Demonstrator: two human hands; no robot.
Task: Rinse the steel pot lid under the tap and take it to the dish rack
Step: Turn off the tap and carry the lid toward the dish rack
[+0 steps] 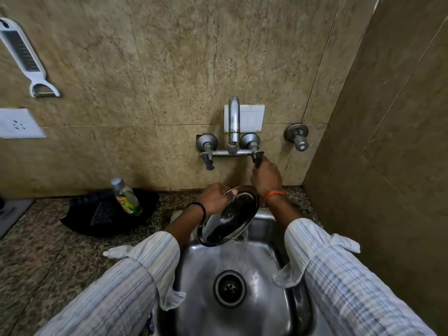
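My left hand [213,198] grips the upper rim of the steel pot lid [229,218], which is tilted over the back of the steel sink [206,267]. Water runs off the lid's lower edge into the basin. My right hand [265,177] is raised above the lid and closed on the tap's right handle [257,157]. The curved tap spout [234,120] rises from the wall mixer directly behind the lid. No dish rack appears in view.
A black tray [82,221] with a clear bottle [127,197] sits on the granite counter left of the sink. A white grater [23,54] and a socket [17,123] hang on the left wall. A separate valve [297,137] and a wall corner stand to the right.
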